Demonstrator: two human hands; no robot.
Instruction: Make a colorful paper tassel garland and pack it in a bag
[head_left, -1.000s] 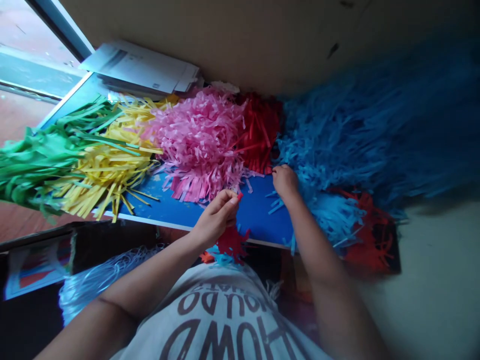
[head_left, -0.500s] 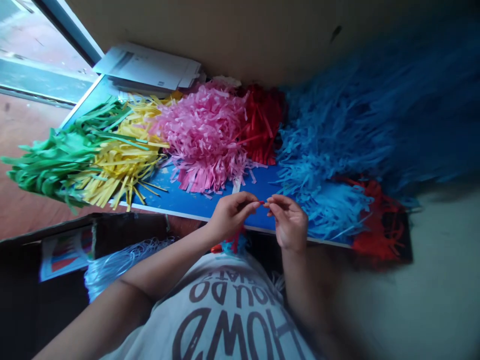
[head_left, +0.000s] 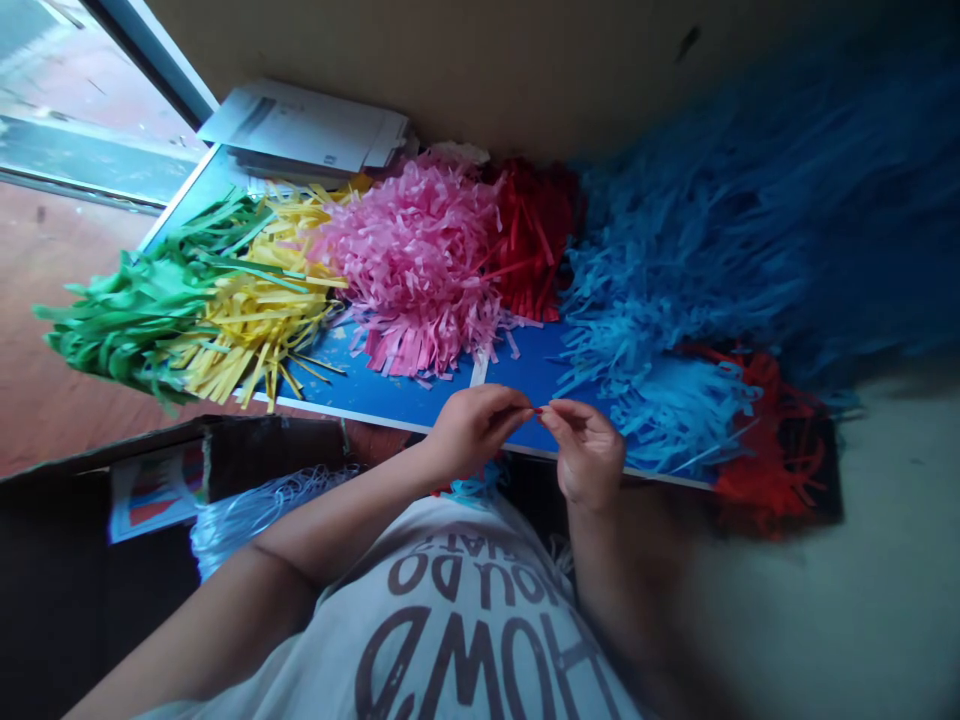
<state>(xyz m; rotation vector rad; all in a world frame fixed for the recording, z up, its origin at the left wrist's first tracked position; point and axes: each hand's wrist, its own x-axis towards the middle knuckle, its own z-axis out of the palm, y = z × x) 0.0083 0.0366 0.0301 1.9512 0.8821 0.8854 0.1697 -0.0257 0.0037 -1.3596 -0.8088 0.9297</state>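
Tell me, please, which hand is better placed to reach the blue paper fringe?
Probably the right hand: it lies beside the blue paper fringe; the left hand sits nearer the pink fringe.

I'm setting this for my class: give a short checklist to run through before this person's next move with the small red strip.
1. Small red strip pinched by both hands: ok.
2. Left hand and right hand close together above the blue board: ok.
3. Strip fully visible: not ok, fingertips cover most of it.
4. Strip's exact shape: cannot tell, too small.
5. Yellow paper fringe apart from both hands: ok.
6. Light blue paper fringe apart from right hand: cannot tell, they look very close.
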